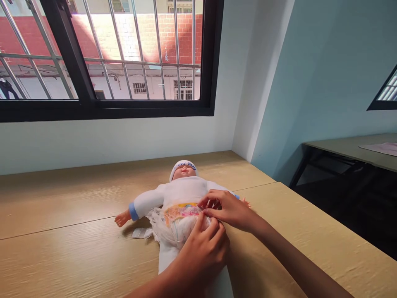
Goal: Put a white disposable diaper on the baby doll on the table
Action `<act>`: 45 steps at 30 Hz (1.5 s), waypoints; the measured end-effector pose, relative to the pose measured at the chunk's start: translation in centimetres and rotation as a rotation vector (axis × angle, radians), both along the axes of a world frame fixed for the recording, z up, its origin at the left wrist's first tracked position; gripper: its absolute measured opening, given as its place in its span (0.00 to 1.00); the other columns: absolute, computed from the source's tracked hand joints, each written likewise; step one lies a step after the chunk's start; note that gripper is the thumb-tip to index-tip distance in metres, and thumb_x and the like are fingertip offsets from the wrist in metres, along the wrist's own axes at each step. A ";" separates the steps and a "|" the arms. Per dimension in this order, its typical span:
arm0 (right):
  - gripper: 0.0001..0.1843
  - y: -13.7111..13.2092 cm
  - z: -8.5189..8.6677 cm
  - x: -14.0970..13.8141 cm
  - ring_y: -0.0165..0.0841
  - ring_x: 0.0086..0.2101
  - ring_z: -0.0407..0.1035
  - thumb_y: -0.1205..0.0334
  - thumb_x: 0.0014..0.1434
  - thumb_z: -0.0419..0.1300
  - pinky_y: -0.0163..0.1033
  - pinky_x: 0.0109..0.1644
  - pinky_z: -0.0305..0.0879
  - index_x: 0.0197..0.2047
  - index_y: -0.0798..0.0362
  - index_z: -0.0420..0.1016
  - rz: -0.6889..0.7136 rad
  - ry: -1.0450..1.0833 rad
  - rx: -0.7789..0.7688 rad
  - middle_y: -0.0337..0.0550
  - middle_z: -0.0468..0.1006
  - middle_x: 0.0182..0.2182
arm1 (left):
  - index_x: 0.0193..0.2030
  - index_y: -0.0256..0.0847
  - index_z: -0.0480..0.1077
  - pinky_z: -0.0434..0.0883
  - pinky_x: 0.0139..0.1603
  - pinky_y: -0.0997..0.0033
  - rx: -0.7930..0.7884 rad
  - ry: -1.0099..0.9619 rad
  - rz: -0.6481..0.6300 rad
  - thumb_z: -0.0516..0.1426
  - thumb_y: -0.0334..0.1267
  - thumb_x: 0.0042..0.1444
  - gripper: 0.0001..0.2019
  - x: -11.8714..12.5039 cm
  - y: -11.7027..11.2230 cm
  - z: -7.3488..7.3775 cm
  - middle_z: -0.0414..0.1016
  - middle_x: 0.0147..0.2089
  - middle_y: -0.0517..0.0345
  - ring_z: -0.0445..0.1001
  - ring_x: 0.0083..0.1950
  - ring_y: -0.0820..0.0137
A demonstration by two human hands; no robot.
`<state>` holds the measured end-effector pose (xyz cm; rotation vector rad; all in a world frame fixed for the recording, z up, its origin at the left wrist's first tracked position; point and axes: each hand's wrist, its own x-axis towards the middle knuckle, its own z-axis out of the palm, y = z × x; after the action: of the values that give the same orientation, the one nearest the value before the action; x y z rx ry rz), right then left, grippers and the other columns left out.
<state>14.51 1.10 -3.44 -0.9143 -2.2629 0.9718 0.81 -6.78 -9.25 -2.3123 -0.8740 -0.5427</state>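
A baby doll (185, 189) in a white outfit with blue cuffs and a lettered white cap lies on its back, arms spread. Around its hips sits a disposable diaper (178, 225) with a colourful printed front band. My left hand (206, 244) is closed, its fingertips pinching the diaper's front edge near the waist. Just above it, my right hand (228, 209) is closed too, thumb and fingers gripping the diaper at the doll's side. The two hands' fingertips nearly meet. On the opposite side, a loose white diaper tab (142, 233) sticks out over the table.
The doll lies on a light wooden table (77, 256) with seams across its top. Behind it are a white wall and a black-framed window (145, 109) with metal bars. A second table (350, 147) stands at the right, with a pale pink item (383, 148) on it.
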 end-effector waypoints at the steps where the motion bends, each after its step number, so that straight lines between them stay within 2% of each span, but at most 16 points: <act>1: 0.08 0.0 0.0 0.0 0.29 0.35 0.72 0.68 0.54 0.61 0.33 0.38 0.69 0.38 0.52 0.78 0.004 -0.005 0.002 0.37 0.77 0.36 | 0.40 0.36 0.71 0.63 0.56 0.49 -0.002 0.003 0.000 0.53 0.35 0.62 0.07 0.0 -0.1 0.0 0.72 0.42 0.53 0.69 0.47 0.61; 6: 0.08 0.0 -0.1 0.0 0.30 0.36 0.71 0.67 0.53 0.61 0.34 0.39 0.69 0.38 0.52 0.78 -0.002 -0.005 -0.017 0.38 0.77 0.37 | 0.46 0.33 0.69 0.70 0.48 0.54 -0.046 -0.065 -0.024 0.53 0.34 0.59 0.11 -0.2 0.1 1.0 0.71 0.41 0.51 0.69 0.45 0.60; 9: 0.09 -0.1 -0.1 0.0 0.30 0.35 0.71 0.67 0.53 0.60 0.34 0.38 0.69 0.38 0.52 0.77 -0.022 -0.005 -0.026 0.38 0.78 0.36 | 0.37 0.35 0.70 0.73 0.41 0.59 -0.121 -0.141 -0.007 0.53 0.35 0.59 0.07 -0.9 0.5 2.5 0.71 0.37 0.51 0.71 0.41 0.61; 12: 0.09 -0.1 -0.2 0.0 0.29 0.34 0.71 0.69 0.53 0.58 0.33 0.36 0.68 0.38 0.52 0.76 -0.018 -0.001 -0.009 0.37 0.78 0.34 | 0.32 0.36 0.69 0.74 0.36 0.60 -0.162 -0.100 0.050 0.49 0.31 0.61 0.10 -1.8 0.9 4.0 0.72 0.34 0.52 0.72 0.37 0.63; 14: 0.08 -0.2 -0.3 0.1 0.29 0.34 0.71 0.67 0.53 0.59 0.33 0.36 0.68 0.38 0.53 0.76 -0.011 0.010 -0.006 0.37 0.78 0.34 | 0.30 0.36 0.69 0.74 0.31 0.62 -0.151 -0.072 0.070 0.48 0.29 0.61 0.11 -2.0 0.9 4.4 0.72 0.31 0.52 0.72 0.33 0.64; 17: 0.07 -0.1 -0.3 0.2 0.30 0.34 0.71 0.64 0.54 0.61 0.34 0.37 0.68 0.37 0.53 0.75 -0.018 0.009 -0.017 0.38 0.78 0.34 | 0.29 0.33 0.70 0.74 0.27 0.62 -0.028 -0.077 0.078 0.50 0.31 0.59 0.10 -1.6 0.5 4.1 0.72 0.27 0.50 0.73 0.30 0.62; 21: 0.06 -0.1 -0.3 0.1 0.30 0.33 0.71 0.63 0.53 0.62 0.34 0.36 0.68 0.36 0.53 0.73 -0.033 -0.007 0.011 0.37 0.77 0.33 | 0.30 0.30 0.72 0.77 0.34 0.58 0.080 -0.063 0.079 0.53 0.32 0.56 0.09 -0.8 0.0 3.0 0.76 0.29 0.45 0.77 0.35 0.56; 26: 0.03 -0.5 0.0 -0.2 0.29 0.32 0.71 0.64 0.54 0.61 0.33 0.35 0.68 0.35 0.53 0.73 -0.013 -0.020 0.034 0.36 0.76 0.31 | 0.33 0.27 0.74 0.77 0.40 0.56 0.158 -0.044 0.157 0.53 0.33 0.56 0.11 -0.2 -0.3 1.9 0.78 0.32 0.41 0.79 0.41 0.50; 30: 0.06 -0.8 0.1 -0.3 0.28 0.33 0.71 0.67 0.54 0.61 0.32 0.38 0.69 0.37 0.51 0.76 -0.002 -0.016 0.041 0.37 0.76 0.35 | 0.39 0.23 0.73 0.75 0.45 0.52 0.145 0.038 0.228 0.54 0.34 0.56 0.13 0.0 -0.8 1.3 0.79 0.37 0.35 0.78 0.45 0.47; 35: 0.08 -0.9 0.0 -0.5 0.28 0.33 0.71 0.69 0.54 0.60 0.33 0.39 0.69 0.38 0.51 0.77 -0.014 -0.032 0.026 0.38 0.75 0.36 | 0.41 0.21 0.71 0.74 0.46 0.51 0.090 0.099 0.239 0.55 0.33 0.54 0.14 -0.1 -1.1 1.1 0.78 0.41 0.30 0.77 0.47 0.47; 45: 0.12 -0.9 0.1 -0.6 0.29 0.34 0.70 0.70 0.53 0.60 0.33 0.38 0.68 0.41 0.50 0.75 -0.018 -0.041 0.022 0.37 0.76 0.36 | 0.44 0.20 0.70 0.71 0.48 0.50 0.073 0.136 0.236 0.54 0.34 0.56 0.15 -0.3 -1.4 0.9 0.78 0.41 0.30 0.76 0.48 0.45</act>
<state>13.87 0.24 -3.36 -0.9521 -2.2908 0.9265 0.52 -8.22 -8.32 -2.1162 -1.0257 -0.3069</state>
